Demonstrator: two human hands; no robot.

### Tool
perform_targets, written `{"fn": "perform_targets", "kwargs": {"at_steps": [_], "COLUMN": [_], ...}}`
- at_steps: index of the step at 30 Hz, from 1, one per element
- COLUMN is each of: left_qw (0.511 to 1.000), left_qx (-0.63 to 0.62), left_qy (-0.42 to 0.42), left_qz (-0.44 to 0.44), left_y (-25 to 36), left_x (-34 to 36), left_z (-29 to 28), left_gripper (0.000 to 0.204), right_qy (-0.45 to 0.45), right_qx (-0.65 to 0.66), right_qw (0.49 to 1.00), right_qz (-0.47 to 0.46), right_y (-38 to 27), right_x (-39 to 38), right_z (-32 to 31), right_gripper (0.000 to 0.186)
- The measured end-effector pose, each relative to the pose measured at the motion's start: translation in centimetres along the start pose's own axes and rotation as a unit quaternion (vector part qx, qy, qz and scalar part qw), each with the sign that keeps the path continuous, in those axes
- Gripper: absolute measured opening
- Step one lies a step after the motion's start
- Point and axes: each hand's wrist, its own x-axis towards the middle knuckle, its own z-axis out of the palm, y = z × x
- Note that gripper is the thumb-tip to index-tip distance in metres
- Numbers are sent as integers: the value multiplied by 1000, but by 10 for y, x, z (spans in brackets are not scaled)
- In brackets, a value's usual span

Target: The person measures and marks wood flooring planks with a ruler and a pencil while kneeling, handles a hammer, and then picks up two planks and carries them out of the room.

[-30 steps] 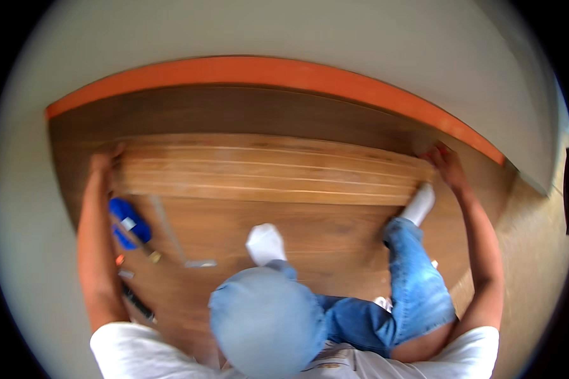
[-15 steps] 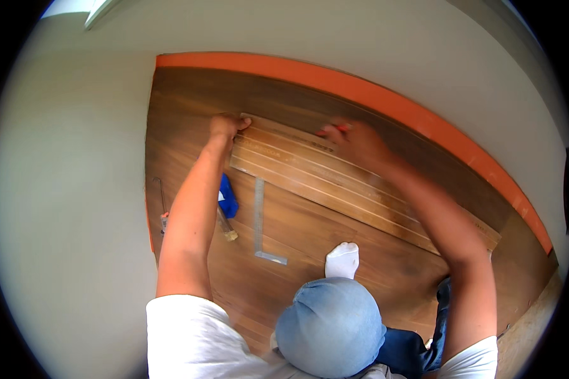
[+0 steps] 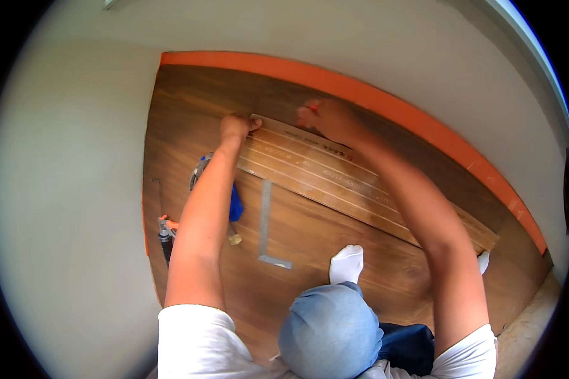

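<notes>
A wooden floorboard [image 3: 322,180] lies slantwise on the floor, with its pale-grooved underside up and printed lettering along it. My left hand [image 3: 237,128] grips its far left corner, the thumb on the board and the fingers round the end. Above the board's far edge, near that corner, is my right hand [image 3: 325,120]. It is closed on a slim red pencil [image 3: 314,108], of which only a short piece shows; motion smears the fingers. Whether the pencil's tip touches the board I cannot tell. A metal try square [image 3: 265,221] rests on the floor by the board's near edge.
Beside my left forearm lie a blue object [image 3: 236,205], a brush-like tool [image 3: 234,239] and a caulking gun [image 3: 165,234], partly hidden. An orange strip [image 3: 360,91] runs along the foot of the wall. My white-socked foot [image 3: 346,264] stands near the board.
My right hand has moved left along the board's far edge with the pencil, toward my left hand. The left hand stays at the corner. The whole view has shifted slightly.
</notes>
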Motion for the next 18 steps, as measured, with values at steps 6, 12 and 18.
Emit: {"fn": "perform_targets", "kwargs": {"at_steps": [6,12,18], "left_qw": [992,976,947], "left_qx": [-123,-192,-262], "left_qy": [-18,-92,-132], "left_qz": [-17,-51,-131], "left_y": [35,35,57], "left_x": [-13,-19,-35], "left_z": [0,-11,-27], "left_gripper": [25,31,37], "right_qy": [84,-85,23], "right_qx": [-261,-509,-581], "right_qw": [956,853,812], "right_qz": [-107,76,56], "right_y": [28,65,96], "right_x": [-187,-342,-365], "right_z": [-73,-16,15], "right_gripper": [27,74,63]}}
